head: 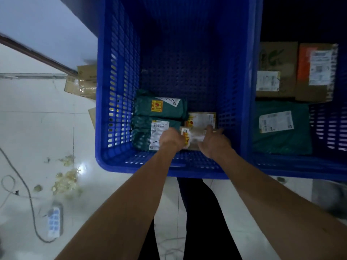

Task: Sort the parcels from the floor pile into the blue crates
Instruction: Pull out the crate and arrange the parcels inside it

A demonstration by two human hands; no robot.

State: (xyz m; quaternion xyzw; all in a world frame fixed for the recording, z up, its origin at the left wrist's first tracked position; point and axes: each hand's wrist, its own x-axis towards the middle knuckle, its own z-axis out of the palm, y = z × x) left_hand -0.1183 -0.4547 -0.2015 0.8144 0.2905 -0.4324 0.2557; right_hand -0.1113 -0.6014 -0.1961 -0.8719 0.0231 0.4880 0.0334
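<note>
Inside a blue perforated plastic crate (105, 109), left hand (171, 137) and right hand (214, 142) grip opposite ends of a small tan taped cardboard parcel (195, 135), probably light, stiff, tape-slick; ends suit holding.

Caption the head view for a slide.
Left hand and right hand hold a tan parcel low inside the blue crate, beside two green parcels.

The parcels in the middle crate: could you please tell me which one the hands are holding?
The small tan parcel nearest the front wall, between left hand and right hand; a green parcel lies beside it, a second tan parcel behind.
</note>
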